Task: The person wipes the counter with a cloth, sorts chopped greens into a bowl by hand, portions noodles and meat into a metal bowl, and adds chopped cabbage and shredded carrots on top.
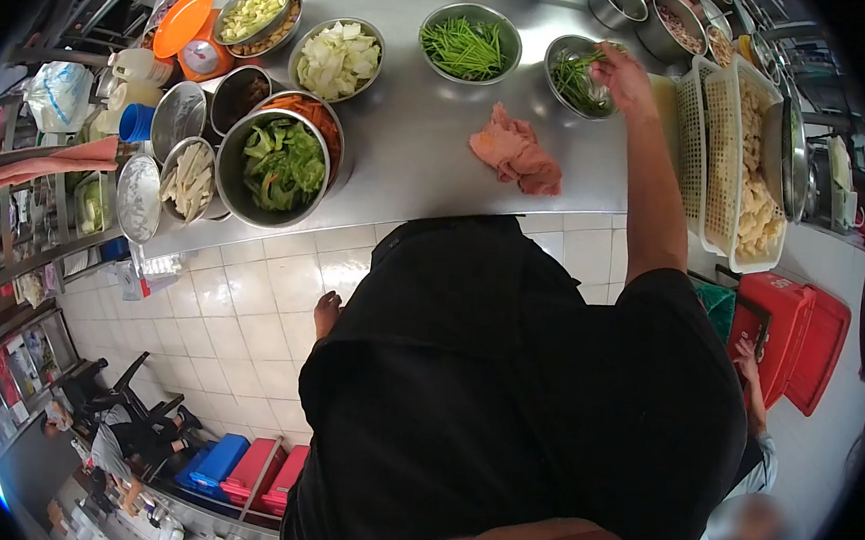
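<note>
My right hand [623, 80] reaches over the right rim of a small metal bowl [555, 90]. Its fingers are closed on some thin cut green stalks [578, 78] in that bowl. A larger metal bowl [512, 67] to the left is full of similar green stalks [463, 47]. Below the two bowls, a crumpled pink cloth [517, 149] lies on the steel table [409, 168]. My left hand [327, 313] hangs beside my body, away from the table, with loosely bent fingers and nothing visible in it.
Bowls of chopped cabbage [336, 60], sliced greens [281, 167] and pale strips [189, 181] crowd the left side, near an orange scale [203, 57]. Plastic baskets [722, 180] stand at right. A co-worker's hand [746, 360] is by a red bin [778, 319]. Another person [119, 446] is behind.
</note>
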{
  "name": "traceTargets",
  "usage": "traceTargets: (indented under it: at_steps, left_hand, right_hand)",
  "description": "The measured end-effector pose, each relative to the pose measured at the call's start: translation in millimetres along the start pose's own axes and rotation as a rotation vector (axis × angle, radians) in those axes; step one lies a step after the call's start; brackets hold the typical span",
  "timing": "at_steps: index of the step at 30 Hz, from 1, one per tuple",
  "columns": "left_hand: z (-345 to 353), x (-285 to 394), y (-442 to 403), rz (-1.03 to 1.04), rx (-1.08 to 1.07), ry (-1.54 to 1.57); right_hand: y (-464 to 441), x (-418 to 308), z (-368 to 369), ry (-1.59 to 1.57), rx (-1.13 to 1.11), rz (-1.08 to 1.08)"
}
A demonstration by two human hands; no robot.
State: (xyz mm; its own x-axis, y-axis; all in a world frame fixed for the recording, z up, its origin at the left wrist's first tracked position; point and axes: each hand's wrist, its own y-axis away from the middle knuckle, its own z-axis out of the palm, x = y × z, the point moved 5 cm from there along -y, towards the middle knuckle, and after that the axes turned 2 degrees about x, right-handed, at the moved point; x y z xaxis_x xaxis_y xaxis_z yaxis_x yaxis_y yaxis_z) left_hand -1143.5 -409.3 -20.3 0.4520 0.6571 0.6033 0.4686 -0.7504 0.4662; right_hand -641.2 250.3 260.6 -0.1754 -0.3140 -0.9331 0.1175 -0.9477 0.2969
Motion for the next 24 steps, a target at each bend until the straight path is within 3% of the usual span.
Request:
traceTargets:
  at_steps: [5, 8, 11, 14, 15, 17, 20, 24]
  left_hand:
    - [12, -33, -14, 0.040, -0.013, 0.227]
    - [6, -8, -3, -0.232, 0.008, 0.314]
    - [14, -2, -2, 0.363, 0.033, -0.404]
    - [-1, 6, 4, -0.196, 0.053, 0.246]
    - [-2, -3, 12, -0.260, 0.061, 0.388]
    - [13, -18, 5, -0.367, 0.087, 0.692]
    - [18, -41, -3, -0.170, 0.055, 0.439]
    - [14, -21, 5, -0.310, 0.075, 0.595]
  right_hand:
    - [14, -27, 2, 0.317, 0.215, -0.205]
    - [21, -44, 7, 0.350, 0.246, -0.397]
    - [5, -20, -7, 0.982, 0.294, -0.403]
    - [4, -26, -7, 0.460, 0.379, -0.414]
    - [21, -36, 12, 0.236, 0.306, -0.333]
    - [17, -33, 16, 0.224, 0.226, -0.273]
    - [13, -32, 32, 0.152, 0.157, -0.241]
    - [20, -37, 45, 0.147, 0.131, -0.230]
